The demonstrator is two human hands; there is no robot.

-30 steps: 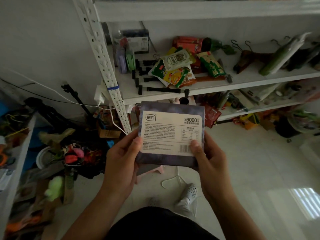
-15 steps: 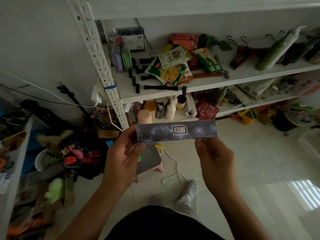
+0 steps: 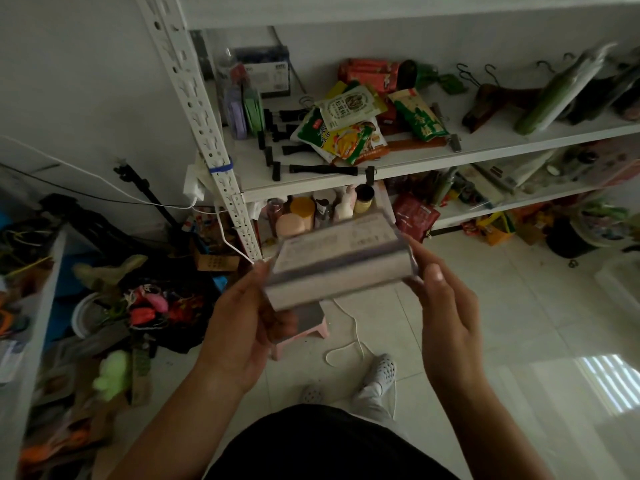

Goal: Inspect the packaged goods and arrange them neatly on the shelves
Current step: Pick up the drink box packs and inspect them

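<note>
Here both hands [image 3: 242, 327] [image 3: 446, 306] hold a (blurred) packet [image 3: 337, 261]

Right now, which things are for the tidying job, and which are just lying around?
For the job: packet, held by left hand and right hand; snack bags; shelf.
Just lying about: pink stool; green plush toy; wooden hanger.

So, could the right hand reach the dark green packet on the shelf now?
Probably not yet: the right hand holds the grey package together with the left hand. The dark green packet itself lies uncovered on the shelf, with open space above.
</note>
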